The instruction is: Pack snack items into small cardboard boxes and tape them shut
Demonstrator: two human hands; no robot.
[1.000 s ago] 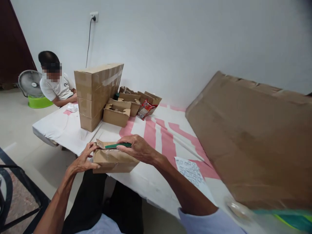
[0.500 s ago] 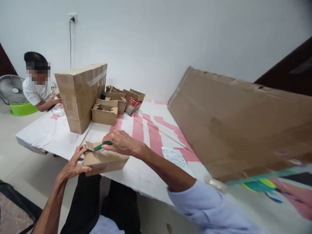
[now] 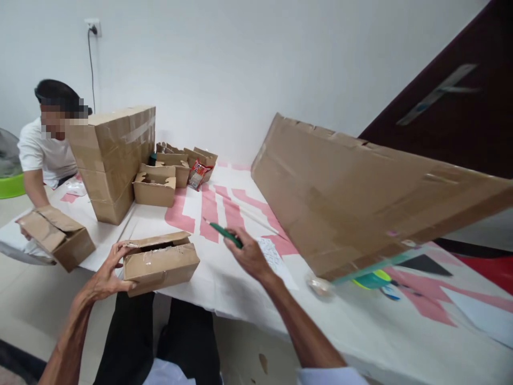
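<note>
My left hand point(image 3: 105, 275) grips the left end of a small cardboard box point(image 3: 162, 267), fingers on top and thumb against the front side. The box rests at the table's front edge, with its top flap raised and a dark gap along the opening. Creased clear tape shows on its top. To the right of the box and apart from it, my right hand point(image 3: 247, 252) is closed around a green-handled cutter point(image 3: 226, 234). The cutter's thin tip points up and left, above the striped cloth.
At left, a co-worker point(image 3: 50, 139) holds another cardboard box point(image 3: 58, 235). Stacked cartons point(image 3: 116, 160) stand behind my box, beside open small boxes point(image 3: 155, 191) and a red packet point(image 3: 199, 174). A large cardboard sheet point(image 3: 360, 198) leans at right, near a written paper point(image 3: 272, 256).
My right hand has moved right with the cutter, away from the box. The box's opening now shows a dark gap. The co-worker has brought a cardboard box to the table's left edge.
</note>
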